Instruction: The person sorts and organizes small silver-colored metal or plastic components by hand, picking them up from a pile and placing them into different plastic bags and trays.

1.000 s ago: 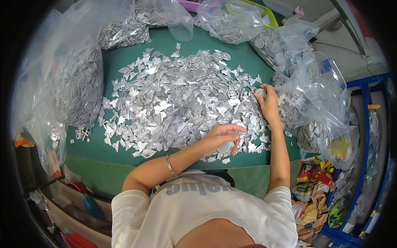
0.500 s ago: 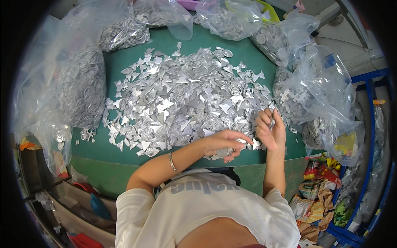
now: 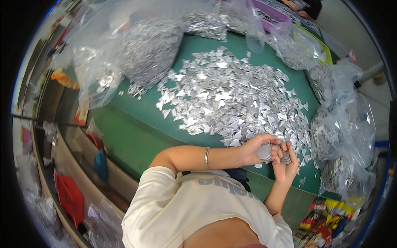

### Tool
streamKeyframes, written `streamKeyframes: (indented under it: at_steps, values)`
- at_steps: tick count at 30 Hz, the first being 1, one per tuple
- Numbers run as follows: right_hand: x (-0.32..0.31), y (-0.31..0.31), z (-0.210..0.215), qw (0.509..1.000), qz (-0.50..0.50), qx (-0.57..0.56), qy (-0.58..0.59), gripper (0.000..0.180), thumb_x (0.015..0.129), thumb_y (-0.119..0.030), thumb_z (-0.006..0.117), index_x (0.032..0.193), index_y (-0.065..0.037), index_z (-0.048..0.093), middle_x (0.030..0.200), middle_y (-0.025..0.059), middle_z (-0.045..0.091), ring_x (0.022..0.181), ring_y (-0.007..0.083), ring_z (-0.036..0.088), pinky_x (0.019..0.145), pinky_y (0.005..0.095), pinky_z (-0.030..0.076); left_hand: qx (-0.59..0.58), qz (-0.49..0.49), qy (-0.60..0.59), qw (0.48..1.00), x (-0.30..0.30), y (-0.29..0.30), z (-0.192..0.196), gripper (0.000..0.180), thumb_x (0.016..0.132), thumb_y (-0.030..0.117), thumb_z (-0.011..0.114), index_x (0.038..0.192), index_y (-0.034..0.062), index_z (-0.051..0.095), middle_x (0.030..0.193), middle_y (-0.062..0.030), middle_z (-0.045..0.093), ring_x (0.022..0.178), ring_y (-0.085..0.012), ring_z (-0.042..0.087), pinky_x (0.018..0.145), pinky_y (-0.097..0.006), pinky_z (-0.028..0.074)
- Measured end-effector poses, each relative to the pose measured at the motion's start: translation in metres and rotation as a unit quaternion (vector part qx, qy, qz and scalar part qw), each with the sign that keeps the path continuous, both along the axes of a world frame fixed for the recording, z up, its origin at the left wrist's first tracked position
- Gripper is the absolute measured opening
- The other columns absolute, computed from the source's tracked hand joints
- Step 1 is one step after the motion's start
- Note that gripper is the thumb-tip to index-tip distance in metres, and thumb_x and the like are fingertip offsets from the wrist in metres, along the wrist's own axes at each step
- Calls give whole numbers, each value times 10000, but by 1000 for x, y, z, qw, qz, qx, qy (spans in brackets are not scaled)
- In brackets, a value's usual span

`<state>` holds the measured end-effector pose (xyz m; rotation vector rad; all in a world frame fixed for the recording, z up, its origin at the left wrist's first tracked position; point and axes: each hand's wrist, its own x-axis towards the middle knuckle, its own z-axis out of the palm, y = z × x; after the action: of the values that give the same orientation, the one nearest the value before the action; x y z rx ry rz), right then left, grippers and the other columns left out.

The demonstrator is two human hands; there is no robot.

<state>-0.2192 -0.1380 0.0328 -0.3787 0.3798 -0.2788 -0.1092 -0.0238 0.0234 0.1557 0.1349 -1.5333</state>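
A wide heap of shiny silver foil scraps (image 3: pixel 235 97) covers the green table (image 3: pixel 136 124). At the heap's near edge my left hand (image 3: pixel 258 149) grips a round silver disc (image 3: pixel 264 152). My right hand (image 3: pixel 285 165) is pressed against it, palm up, cupping a small stack of silver discs (image 3: pixel 285 157). Both hands meet just above the table's front edge, close to my chest. A thin bracelet (image 3: pixel 206 156) sits on my left wrist.
Clear plastic bags full of silver pieces ring the table: a large one at the back left (image 3: pixel 140 53), others at the back (image 3: pixel 215 20) and along the right side (image 3: pixel 343 144). Colourful packets (image 3: pixel 326 215) lie at the lower right. Cardboard and red items (image 3: pixel 70 194) are on the floor at left.
My right hand has drawn back from the heap's right side to meet my left hand near my body. The view has swung, so the table now runs diagonally.
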Motion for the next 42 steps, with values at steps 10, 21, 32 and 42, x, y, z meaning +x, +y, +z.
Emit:
streamKeyframes:
  at_steps: [10, 21, 32, 42]
  values:
    - [10, 42, -1, 990, 77, -118, 30, 91, 875, -44, 493, 965, -41, 478, 804, 37, 424, 717, 125, 402, 587, 244, 336, 76, 211, -45, 974, -33, 102, -2, 309, 896, 175, 502, 1177, 45, 491, 871, -13, 525, 864, -144, 526, 719, -336, 447]
    - [34, 118, -4, 917, 131, -375, 48, 156, 925, -176, 472, 910, -27, 518, 590, -72, 349, 475, 4, 250, 424, 191, 169, 313, 146, -524, 778, -62, 136, 15, 348, 826, 192, 634, 1099, 37, 483, 611, -5, 514, 546, -107, 509, 439, -236, 433]
    - [49, 142, -11, 929, 141, -341, 37, 374, 983, -308, 293, 1051, -19, 521, 884, 20, 432, 783, 90, 417, 689, 216, 353, 399, 241, -669, 579, -55, 148, 3, 285, 794, 230, 668, 922, 19, 523, 650, -118, 572, 585, -180, 568, 551, -298, 429]
    - [55, 153, -7, 818, 149, -555, 10, 341, 934, -191, 430, 1219, -4, 442, 1069, 74, 509, 926, 124, 493, 758, 235, 376, 265, 362, -434, 781, -18, 191, -15, 148, 851, 146, 597, 856, 14, 530, 627, -52, 564, 479, -95, 515, 415, -221, 403]
